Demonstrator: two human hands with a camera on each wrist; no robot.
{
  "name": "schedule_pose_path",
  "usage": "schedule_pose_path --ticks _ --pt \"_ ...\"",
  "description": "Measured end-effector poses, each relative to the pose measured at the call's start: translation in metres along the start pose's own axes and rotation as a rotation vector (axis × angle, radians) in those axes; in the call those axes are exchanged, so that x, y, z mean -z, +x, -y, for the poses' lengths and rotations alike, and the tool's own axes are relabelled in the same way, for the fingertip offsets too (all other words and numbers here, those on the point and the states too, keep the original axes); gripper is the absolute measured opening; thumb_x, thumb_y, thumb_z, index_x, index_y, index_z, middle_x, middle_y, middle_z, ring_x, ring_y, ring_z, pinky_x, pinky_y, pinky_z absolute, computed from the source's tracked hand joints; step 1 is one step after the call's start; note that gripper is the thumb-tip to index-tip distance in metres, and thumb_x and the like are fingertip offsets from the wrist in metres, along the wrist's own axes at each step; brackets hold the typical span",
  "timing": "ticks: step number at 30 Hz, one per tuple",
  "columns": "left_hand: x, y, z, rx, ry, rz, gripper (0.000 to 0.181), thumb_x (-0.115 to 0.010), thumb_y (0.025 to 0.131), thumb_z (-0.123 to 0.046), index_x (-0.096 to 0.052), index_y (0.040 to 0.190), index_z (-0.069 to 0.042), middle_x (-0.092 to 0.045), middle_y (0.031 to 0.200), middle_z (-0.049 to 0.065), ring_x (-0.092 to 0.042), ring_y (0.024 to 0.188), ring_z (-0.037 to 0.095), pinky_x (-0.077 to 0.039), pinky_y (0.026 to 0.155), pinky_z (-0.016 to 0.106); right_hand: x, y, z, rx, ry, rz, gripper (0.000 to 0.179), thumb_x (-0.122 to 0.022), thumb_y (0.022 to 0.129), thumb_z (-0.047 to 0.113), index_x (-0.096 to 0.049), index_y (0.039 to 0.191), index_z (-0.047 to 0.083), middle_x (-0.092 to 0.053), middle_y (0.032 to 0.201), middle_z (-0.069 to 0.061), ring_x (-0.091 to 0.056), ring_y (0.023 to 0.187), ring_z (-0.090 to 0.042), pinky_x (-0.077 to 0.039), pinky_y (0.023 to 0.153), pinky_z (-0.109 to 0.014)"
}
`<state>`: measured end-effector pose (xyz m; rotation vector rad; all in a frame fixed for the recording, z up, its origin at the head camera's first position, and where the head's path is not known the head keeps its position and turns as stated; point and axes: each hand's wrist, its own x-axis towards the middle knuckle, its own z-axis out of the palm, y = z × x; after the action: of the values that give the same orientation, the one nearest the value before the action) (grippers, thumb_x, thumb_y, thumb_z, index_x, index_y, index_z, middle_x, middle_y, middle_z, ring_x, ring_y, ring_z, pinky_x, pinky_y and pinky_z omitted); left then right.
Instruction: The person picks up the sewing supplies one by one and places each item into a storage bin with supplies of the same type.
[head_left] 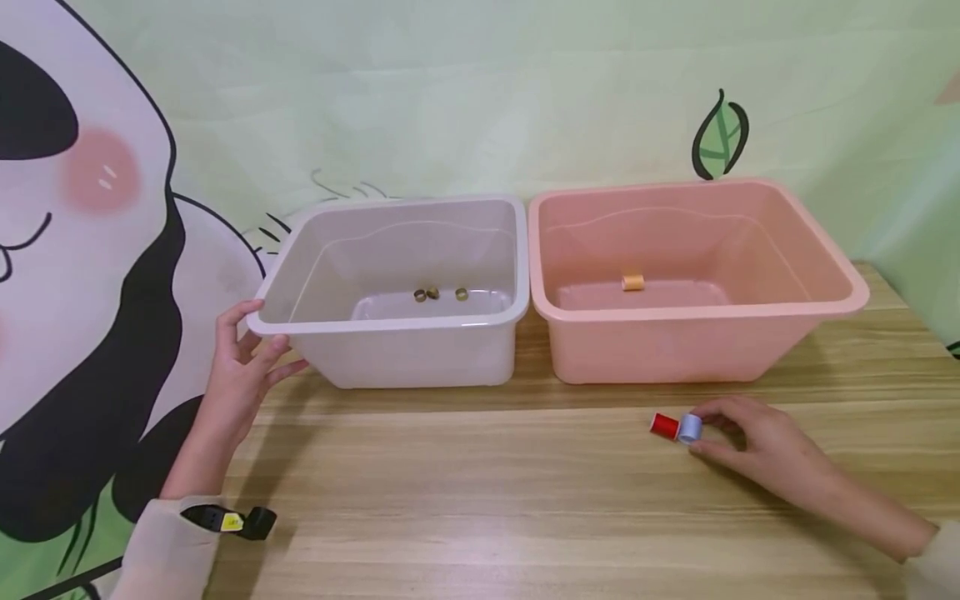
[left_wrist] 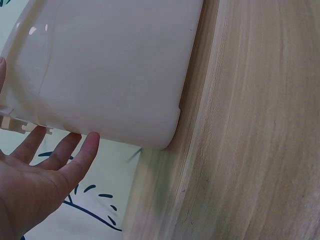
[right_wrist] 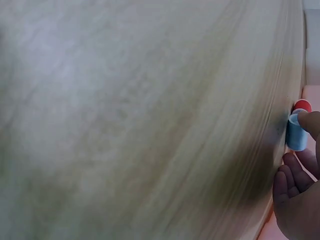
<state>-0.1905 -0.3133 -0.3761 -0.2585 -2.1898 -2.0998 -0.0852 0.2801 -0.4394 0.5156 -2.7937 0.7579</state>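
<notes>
My left hand (head_left: 242, 371) holds the near left corner of a pale grey plastic tub (head_left: 405, 354), index finger on the rim and thumb at the front. In the left wrist view, fingertips (left_wrist: 90, 142) lie along the tub's side wall. On the wooden table, my right hand (head_left: 776, 450) pinches a light blue thread spool (head_left: 690, 428) between thumb and forefinger. A red thread spool (head_left: 663, 426) lies right beside it on the left. The right wrist view catches the blue spool (right_wrist: 297, 134) at its edge, partly covered by the thumb.
A pink tub (head_left: 652, 350) stands to the right of the grey one, with an orange thread spool (head_left: 633, 282) inside. Several small brass-coloured rings (head_left: 432, 292) lie on the grey tub's floor. Behind hangs a printed cloth (head_left: 465, 92) with a panda.
</notes>
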Motion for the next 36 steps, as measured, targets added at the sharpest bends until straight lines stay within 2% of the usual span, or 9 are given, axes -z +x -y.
schedule_pose_path --ticks 7,13,22,29,36 --pt "0.001 -0.001 -0.002 0.015 0.009 -0.005 0.059 -0.054 0.095 -0.013 -0.021 0.14 -0.031 -0.026 0.146 0.011 -0.061 0.104 0.016 -0.055 0.081 0.037 -0.004 0.001 -0.001 -0.001 0.016 -0.021 0.03 -0.079 0.077 0.029 -0.066 0.101 0.019 -0.063 0.096 0.008 -0.058 0.082 -0.006 -0.052 0.067 -0.02" --pt "0.0 -0.003 -0.001 0.005 0.0 0.001 0.06 -0.054 0.096 -0.011 -0.02 0.141 -0.03 -0.026 0.146 0.011 -0.061 0.105 0.016 -0.055 0.082 0.038 -0.003 -0.001 -0.001 -0.001 0.029 -0.027 0.03 -0.079 0.077 0.028 -0.065 0.101 0.019 -0.063 0.096 0.008 -0.058 0.082 -0.005 -0.051 0.067 -0.017" --pt "0.0 -0.001 0.0 -0.008 -0.006 0.005 0.06 -0.053 0.096 -0.01 -0.019 0.142 -0.028 -0.027 0.145 0.011 -0.062 0.104 0.017 -0.055 0.081 0.039 0.001 -0.001 0.0 -0.002 0.006 -0.044 0.03 -0.08 0.076 0.027 -0.065 0.101 0.02 -0.063 0.093 0.009 -0.06 0.08 -0.007 -0.053 0.065 -0.022" --pt "0.0 -0.001 -0.001 -0.001 0.002 0.007 0.061 -0.053 0.096 -0.01 -0.019 0.142 -0.029 -0.026 0.146 0.011 -0.061 0.105 0.017 -0.054 0.082 0.039 0.005 0.0 0.001 0.022 0.006 -0.059 0.03 -0.08 0.077 0.024 -0.064 0.102 0.02 -0.064 0.095 0.008 -0.061 0.081 -0.009 -0.054 0.065 -0.022" --pt "-0.001 -0.001 -0.002 0.003 -0.001 0.007 0.061 -0.053 0.096 -0.011 -0.018 0.143 -0.029 -0.027 0.146 0.011 -0.061 0.105 0.018 -0.054 0.082 0.038 0.007 0.001 0.001 0.064 0.018 -0.087 0.033 -0.081 0.075 0.017 -0.063 0.103 0.019 -0.063 0.097 0.009 -0.06 0.08 -0.008 -0.052 0.066 -0.014"
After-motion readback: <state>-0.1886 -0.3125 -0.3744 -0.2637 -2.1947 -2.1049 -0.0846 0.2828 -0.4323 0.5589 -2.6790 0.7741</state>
